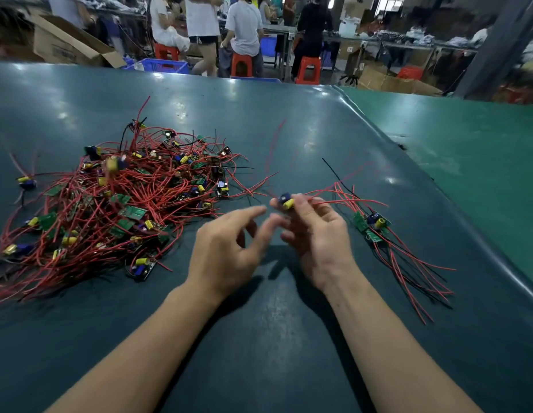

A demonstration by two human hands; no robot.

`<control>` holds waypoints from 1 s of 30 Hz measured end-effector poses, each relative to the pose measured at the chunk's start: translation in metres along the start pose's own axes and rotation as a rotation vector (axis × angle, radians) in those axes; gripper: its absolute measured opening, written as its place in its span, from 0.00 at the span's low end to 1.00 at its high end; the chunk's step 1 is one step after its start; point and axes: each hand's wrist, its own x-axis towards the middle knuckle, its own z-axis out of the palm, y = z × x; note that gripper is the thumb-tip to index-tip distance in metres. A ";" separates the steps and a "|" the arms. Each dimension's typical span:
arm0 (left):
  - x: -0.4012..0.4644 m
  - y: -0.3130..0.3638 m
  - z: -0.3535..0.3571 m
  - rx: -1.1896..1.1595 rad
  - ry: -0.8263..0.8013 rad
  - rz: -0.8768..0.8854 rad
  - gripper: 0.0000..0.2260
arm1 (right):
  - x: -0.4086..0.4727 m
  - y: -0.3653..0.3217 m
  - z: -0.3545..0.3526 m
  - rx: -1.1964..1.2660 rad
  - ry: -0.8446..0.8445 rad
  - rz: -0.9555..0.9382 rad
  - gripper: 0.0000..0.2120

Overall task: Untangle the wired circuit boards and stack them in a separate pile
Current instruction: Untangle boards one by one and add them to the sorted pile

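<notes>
A big tangled heap of small green circuit boards (119, 201) with red and black wires lies on the left of the dark table. My right hand (314, 234) pinches one board (286, 200) with a yellow and a blue part, lifted above the table; its red wires trail off blurred to the right and up. My left hand (229, 248) hovers just left of it, fingers loosely spread, holding nothing. On the right lies a small separate pile of boards (371, 223), their wires spread toward me.
The dark green table (259, 338) curves away on the right, where a lighter green surface (468, 150) adjoins. One stray board (26, 182) lies left of the heap. Behind the table people sit on red stools among cardboard boxes and blue crates.
</notes>
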 end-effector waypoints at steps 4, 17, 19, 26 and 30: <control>0.009 -0.010 0.000 -0.348 -0.015 -0.270 0.11 | -0.006 0.010 0.003 -0.302 -0.030 -0.084 0.02; 0.016 -0.013 -0.007 -0.952 -0.135 -0.740 0.11 | -0.004 0.005 -0.005 -0.468 -0.087 -0.155 0.07; 0.014 -0.009 -0.010 -0.905 -0.341 -0.674 0.11 | -0.005 0.003 -0.005 -0.420 -0.163 0.023 0.09; 0.010 -0.009 -0.014 -0.694 -0.652 -0.485 0.15 | -0.007 -0.002 -0.008 -0.445 -0.313 0.131 0.11; 0.009 -0.007 -0.012 -0.714 -0.589 -0.507 0.16 | -0.002 0.002 -0.002 -0.284 -0.072 0.067 0.07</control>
